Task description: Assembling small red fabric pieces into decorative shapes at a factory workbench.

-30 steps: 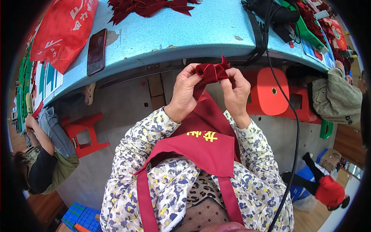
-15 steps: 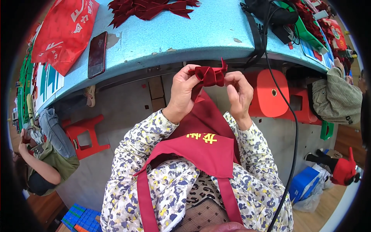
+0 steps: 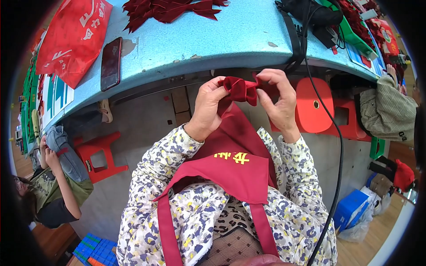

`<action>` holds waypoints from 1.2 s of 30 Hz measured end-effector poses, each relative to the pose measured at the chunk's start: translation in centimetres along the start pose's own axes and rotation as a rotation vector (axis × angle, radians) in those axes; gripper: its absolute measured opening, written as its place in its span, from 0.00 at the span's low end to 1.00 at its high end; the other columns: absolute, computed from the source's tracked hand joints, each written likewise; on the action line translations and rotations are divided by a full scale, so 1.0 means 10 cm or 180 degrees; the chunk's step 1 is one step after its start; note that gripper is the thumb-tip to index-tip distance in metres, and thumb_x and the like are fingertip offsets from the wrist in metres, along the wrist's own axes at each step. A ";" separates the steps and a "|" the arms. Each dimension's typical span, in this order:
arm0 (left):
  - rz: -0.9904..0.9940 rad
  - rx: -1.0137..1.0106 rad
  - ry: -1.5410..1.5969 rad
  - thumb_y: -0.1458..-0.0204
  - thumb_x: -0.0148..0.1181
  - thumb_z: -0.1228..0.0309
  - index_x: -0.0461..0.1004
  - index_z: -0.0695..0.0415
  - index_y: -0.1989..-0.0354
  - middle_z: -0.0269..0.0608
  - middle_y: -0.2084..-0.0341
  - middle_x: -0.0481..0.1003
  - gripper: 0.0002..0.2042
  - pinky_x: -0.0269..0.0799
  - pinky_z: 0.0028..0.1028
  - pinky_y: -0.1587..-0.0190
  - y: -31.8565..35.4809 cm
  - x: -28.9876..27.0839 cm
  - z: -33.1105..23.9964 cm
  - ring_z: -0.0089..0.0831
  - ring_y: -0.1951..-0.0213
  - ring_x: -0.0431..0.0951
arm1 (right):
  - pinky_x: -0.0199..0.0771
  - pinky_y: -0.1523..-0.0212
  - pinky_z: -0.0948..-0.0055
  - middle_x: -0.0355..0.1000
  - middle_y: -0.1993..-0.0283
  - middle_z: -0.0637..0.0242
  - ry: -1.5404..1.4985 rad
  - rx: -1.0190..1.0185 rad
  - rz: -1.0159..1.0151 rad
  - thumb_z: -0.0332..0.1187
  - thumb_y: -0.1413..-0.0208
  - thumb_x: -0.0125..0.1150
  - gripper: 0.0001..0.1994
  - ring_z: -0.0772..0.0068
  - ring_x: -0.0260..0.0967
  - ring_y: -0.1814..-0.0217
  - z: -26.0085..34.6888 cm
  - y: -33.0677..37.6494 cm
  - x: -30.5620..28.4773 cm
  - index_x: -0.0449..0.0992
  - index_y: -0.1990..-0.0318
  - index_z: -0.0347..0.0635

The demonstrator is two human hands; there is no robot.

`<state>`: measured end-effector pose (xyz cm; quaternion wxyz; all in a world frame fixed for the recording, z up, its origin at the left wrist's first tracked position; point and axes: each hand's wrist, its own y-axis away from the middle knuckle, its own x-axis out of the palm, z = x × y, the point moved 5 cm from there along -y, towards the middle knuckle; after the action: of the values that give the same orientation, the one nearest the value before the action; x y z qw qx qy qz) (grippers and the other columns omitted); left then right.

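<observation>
A curved blue surface (image 3: 213, 40) carries a pile of dark red fabric pieces (image 3: 171, 8), a red bag (image 3: 73, 37) and a dark phone (image 3: 111, 63). Below its near edge, above the lap, the left hand (image 3: 208, 108) and right hand (image 3: 279, 99) each close a pinching grip on a small dark red velvet bow (image 3: 242, 90). The bow appears light, soft and easily crushed, so it is probably best held at its gathered centre, with the loops left free.

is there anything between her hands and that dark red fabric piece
Nothing visible. The left hand and the right hand both already pinch the dark red fabric piece with their fingers, held up in front of the edge of the blue table, with no other object between.
</observation>
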<state>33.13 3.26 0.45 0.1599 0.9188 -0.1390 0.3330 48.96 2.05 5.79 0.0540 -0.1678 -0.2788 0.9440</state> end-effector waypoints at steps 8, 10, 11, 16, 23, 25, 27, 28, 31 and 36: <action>0.0056 0.0546 -0.0354 0.48 0.54 0.76 0.72 0.60 0.63 0.34 0.71 0.75 0.05 0.64 0.15 0.76 -0.06 0.11 0.01 0.16 0.75 0.71 | 0.66 0.65 0.84 0.71 0.66 0.71 -0.2220 0.1769 0.0195 0.24 0.45 0.53 0.02 0.84 0.67 0.67 -0.29 0.18 0.14 0.70 0.65 0.38; 0.0060 0.0779 -0.0499 0.48 0.55 0.77 0.72 0.60 0.62 0.33 0.70 0.75 0.05 0.65 0.14 0.74 -0.08 0.08 0.02 0.15 0.73 0.72 | 0.67 0.66 0.84 0.71 0.66 0.71 -0.3081 0.2306 0.0046 0.26 0.44 0.53 0.02 0.84 0.67 0.67 -0.36 0.24 0.23 0.70 0.65 0.39; 0.0062 0.0804 -0.0480 0.48 0.55 0.77 0.72 0.59 0.62 0.33 0.69 0.75 0.06 0.65 0.14 0.73 -0.10 0.05 0.03 0.15 0.71 0.73 | 0.67 0.67 0.84 0.71 0.66 0.71 -0.3170 0.2553 -0.0007 0.27 0.43 0.52 0.02 0.84 0.68 0.67 -0.46 0.28 0.29 0.70 0.65 0.39; 0.0109 0.0514 -0.0423 0.48 0.55 0.78 0.72 0.59 0.62 0.32 0.69 0.75 0.06 0.66 0.14 0.72 -0.16 -0.04 0.11 0.15 0.69 0.74 | 0.67 0.68 0.84 0.71 0.67 0.70 -0.2743 0.2360 -0.0198 0.27 0.42 0.50 0.02 0.85 0.67 0.67 -0.60 0.30 0.28 0.69 0.65 0.40; -0.0087 -0.0037 -0.0118 0.47 0.53 0.76 0.72 0.58 0.63 0.32 0.71 0.75 0.05 0.64 0.16 0.77 -0.13 0.06 -0.07 0.16 0.74 0.72 | 0.66 0.64 0.86 0.70 0.65 0.70 -0.1424 0.1852 -0.0068 0.24 0.43 0.51 0.02 0.85 0.66 0.65 -0.59 0.10 0.18 0.69 0.62 0.38; -0.0150 0.0030 -0.0032 0.47 0.52 0.75 0.71 0.57 0.64 0.32 0.72 0.75 0.04 0.63 0.16 0.78 -0.10 0.09 -0.13 0.15 0.77 0.71 | 0.66 0.63 0.86 0.69 0.64 0.70 -0.0338 0.0902 -0.0560 0.23 0.43 0.52 0.04 0.86 0.66 0.64 -0.37 0.04 0.03 0.69 0.61 0.36; -0.0181 0.0086 -0.0058 0.47 0.51 0.75 0.71 0.57 0.64 0.32 0.72 0.75 0.04 0.62 0.16 0.79 -0.07 0.05 -0.18 0.15 0.77 0.70 | 0.65 0.63 0.86 0.69 0.63 0.69 -0.0487 0.0793 -0.0448 0.24 0.43 0.52 0.05 0.85 0.65 0.64 -0.26 0.03 -0.02 0.69 0.60 0.36; -0.0209 0.0122 -0.0091 0.47 0.51 0.76 0.71 0.57 0.64 0.32 0.73 0.75 0.04 0.62 0.16 0.79 -0.05 0.02 -0.21 0.15 0.78 0.70 | 0.65 0.63 0.86 0.69 0.63 0.69 -0.0634 0.0697 -0.0351 0.24 0.43 0.52 0.05 0.85 0.65 0.63 -0.20 0.04 -0.05 0.69 0.59 0.35; -0.0266 0.0258 -0.0162 0.47 0.51 0.76 0.71 0.57 0.65 0.32 0.73 0.75 0.03 0.62 0.16 0.79 0.04 0.02 -0.26 0.14 0.79 0.69 | 0.64 0.63 0.86 0.69 0.63 0.69 -0.0734 0.0718 -0.0084 0.24 0.43 0.52 0.06 0.85 0.65 0.64 -0.01 0.07 0.01 0.69 0.59 0.35; -0.0199 0.0606 -0.0455 0.46 0.50 0.76 0.71 0.56 0.65 0.31 0.73 0.75 0.04 0.61 0.15 0.79 0.22 0.15 -0.36 0.14 0.79 0.69 | 0.64 0.66 0.85 0.69 0.66 0.71 -0.0459 0.0953 0.0551 0.24 0.43 0.52 0.04 0.86 0.64 0.66 0.23 0.13 0.18 0.69 0.61 0.34</action>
<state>31.34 2.41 4.52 0.0720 0.9551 -0.0891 0.2733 46.42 0.15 6.42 -0.0233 -0.1131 -0.1228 0.9857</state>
